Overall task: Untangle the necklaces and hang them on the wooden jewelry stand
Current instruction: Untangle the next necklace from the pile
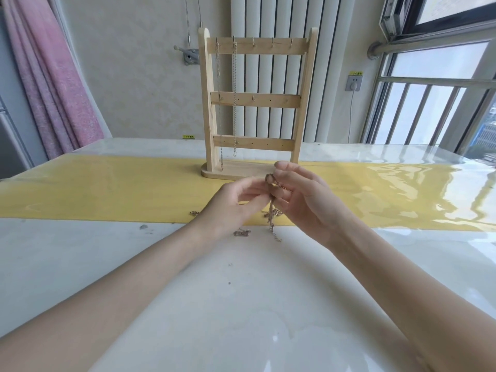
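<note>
Both hands, left hand [236, 202] and right hand [303, 200], pinch a knotted gold chain [271, 210]. Two chains [234, 98] hang on the wooden stand [306, 98]. Yellow wall labels unreadable.

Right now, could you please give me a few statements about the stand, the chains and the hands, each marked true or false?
1. Two chains already hang from the top bar of the wooden stand. True: the first hanging chain and the second hanging chain are on its two leftmost hooks.
2. The stand lies flat on the table. False: it is upright on the yellow runner.
3. Both hands hold a tangled chain. True: the left hand and right hand pinch it above the table.
4. Every top hook is taken. False: three are free.
5. More chain pieces lie on the table under the hands. True.
</note>
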Available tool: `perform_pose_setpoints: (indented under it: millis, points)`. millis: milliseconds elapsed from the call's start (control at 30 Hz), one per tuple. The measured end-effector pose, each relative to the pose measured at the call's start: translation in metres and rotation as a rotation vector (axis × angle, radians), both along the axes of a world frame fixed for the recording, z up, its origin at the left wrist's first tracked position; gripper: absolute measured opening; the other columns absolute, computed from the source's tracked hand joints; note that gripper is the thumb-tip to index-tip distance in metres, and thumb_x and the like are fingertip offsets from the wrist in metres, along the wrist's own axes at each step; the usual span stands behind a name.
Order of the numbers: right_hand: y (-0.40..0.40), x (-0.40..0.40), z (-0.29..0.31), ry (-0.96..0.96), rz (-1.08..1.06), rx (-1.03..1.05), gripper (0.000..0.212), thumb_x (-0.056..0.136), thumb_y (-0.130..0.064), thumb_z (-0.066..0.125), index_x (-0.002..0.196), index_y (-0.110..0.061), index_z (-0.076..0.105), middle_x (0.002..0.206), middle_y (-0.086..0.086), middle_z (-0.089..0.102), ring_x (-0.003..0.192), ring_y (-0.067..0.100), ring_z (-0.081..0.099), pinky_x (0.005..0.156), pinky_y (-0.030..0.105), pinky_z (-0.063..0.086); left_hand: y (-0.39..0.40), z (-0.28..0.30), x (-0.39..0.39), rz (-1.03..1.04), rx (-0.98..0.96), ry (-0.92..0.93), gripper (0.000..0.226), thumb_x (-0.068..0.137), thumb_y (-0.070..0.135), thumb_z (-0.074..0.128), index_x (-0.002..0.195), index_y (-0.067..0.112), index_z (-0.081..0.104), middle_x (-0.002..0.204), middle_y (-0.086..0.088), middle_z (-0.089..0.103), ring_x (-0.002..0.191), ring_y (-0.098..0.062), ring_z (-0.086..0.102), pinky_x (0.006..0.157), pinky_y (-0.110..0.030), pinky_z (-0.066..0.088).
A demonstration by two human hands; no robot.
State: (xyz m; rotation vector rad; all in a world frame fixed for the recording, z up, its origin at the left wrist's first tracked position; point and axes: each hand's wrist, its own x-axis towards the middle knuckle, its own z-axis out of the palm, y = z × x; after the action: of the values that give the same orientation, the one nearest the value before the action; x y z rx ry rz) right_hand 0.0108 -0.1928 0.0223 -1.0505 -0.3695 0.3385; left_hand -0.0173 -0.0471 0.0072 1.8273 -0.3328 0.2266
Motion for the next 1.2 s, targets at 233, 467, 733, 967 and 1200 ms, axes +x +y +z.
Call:
perform_pose_setpoints:
  millis: [233,467,733,967,1200]
  points:
    - [0.0,-0.002,0.002,-0.002,0.032,-0.006,0.02,0.089,0.004,0.054,0.102,-0.012,0.053,0.074,0.002,0.059,0.05,0.01,0.047,0.046,0.017,0.041,0.0,0.001,-0.001,-0.003,-0.059,0.022,0.012,0.084,0.001,0.065,0.082,0.012,0.062,0.078,0.0,0.064,0.067,-0.002,0.059,0.067,-0.013,0.048]
    - [-0.001,0.0,0.002,0.0,0.046,-0.002,0.018,0.089,0.003,0.053,0.098,-0.013,0.055,0.071,0.001,0.059,0.051,0.011,0.05,0.049,0.018,0.044,-0.003,0.002,-0.002,0.051,-0.051,-0.079,0.016,0.079,0.003,0.071,0.085,0.014,0.061,0.078,0.005,0.066,0.073,-0.006,0.062,0.071,-0.013,0.049]
    - [-0.005,0.004,-0.001,-0.112,0.016,-0.163,0.019,0.087,0.005,0.057,0.097,-0.011,0.056,0.071,0.0,0.059,0.053,0.011,0.048,0.049,0.018,0.039,0.001,0.007,-0.002,0.095,-0.18,-0.055,0.016,0.089,0.003,0.058,0.079,0.016,0.058,0.076,0.004,0.06,0.072,-0.005,0.058,0.061,-0.016,0.049]
    - [0.004,-0.002,-0.008,-0.447,-0.179,-0.627,0.017,0.088,0.003,0.06,0.075,-0.008,0.058,0.062,0.001,0.054,0.049,0.004,0.049,0.048,0.014,0.036,0.011,0.007,0.001,0.21,0.095,-0.174,0.017,0.093,0.009,0.052,0.082,0.021,0.048,0.049,0.012,0.053,0.052,-0.006,0.045,0.058,-0.025,0.041]
    - [-0.008,0.003,-0.005,-0.184,-0.238,-0.42,0.013,0.09,-0.001,0.06,0.079,-0.007,0.059,0.066,0.002,0.057,0.051,0.012,0.053,0.046,0.02,0.041,0.01,0.015,-0.003,0.106,-0.092,0.007,0.012,0.095,0.011,0.051,0.086,0.018,0.053,0.042,0.011,0.043,0.057,-0.013,0.051,0.064,-0.017,0.044]
